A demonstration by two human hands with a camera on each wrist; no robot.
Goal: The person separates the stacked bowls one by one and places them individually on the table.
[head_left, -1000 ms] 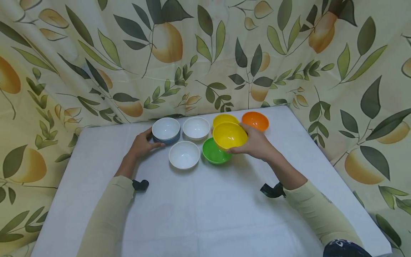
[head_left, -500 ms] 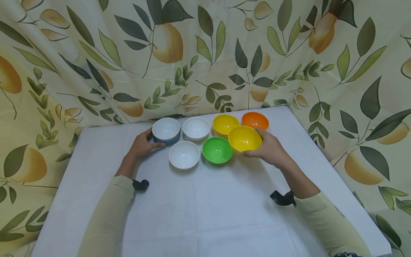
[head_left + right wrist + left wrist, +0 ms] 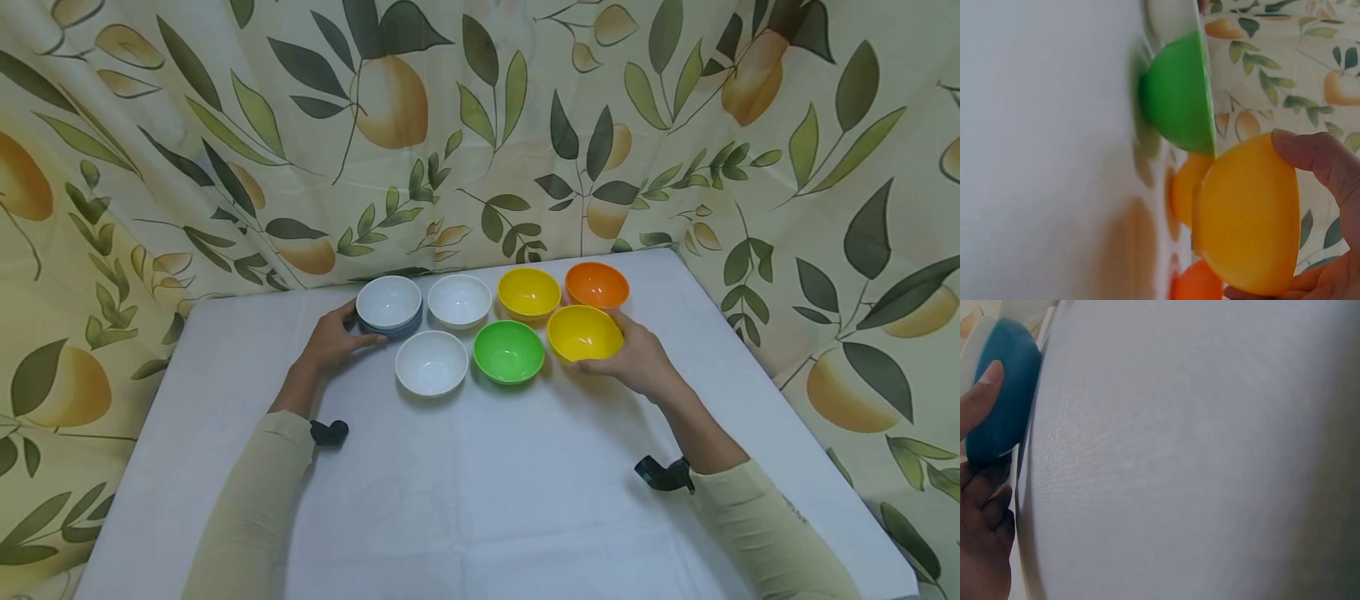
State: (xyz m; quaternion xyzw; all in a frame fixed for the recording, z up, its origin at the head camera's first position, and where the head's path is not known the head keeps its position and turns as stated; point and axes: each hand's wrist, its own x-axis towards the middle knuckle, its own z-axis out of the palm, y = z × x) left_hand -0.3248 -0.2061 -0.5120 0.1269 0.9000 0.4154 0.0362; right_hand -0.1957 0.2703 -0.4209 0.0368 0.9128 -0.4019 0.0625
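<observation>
White-clothed table (image 3: 480, 500), leaf-and-fruit print curtain (image 3: 480, 125) behind and to the sides. Yellow bowl (image 3: 584, 332) is gripped at its right side by the right hand (image 3: 637, 360), thumb over the rim in the right wrist view; the bowl sits at the right end of the front row, whether it touches the cloth cannot be told. Green bowl (image 3: 508, 351) is just beside it on the left, white bowl (image 3: 431, 362) further left. Back row, right to left: orange bowl (image 3: 597, 285), second yellow bowl (image 3: 528, 292), second white bowl (image 3: 459, 300), then a white bowl nested in a blue bowl (image 3: 1004, 400). That stack is held at its left side by the left hand (image 3: 330, 340), thumb on the blue wall, fingers curled below.
</observation>
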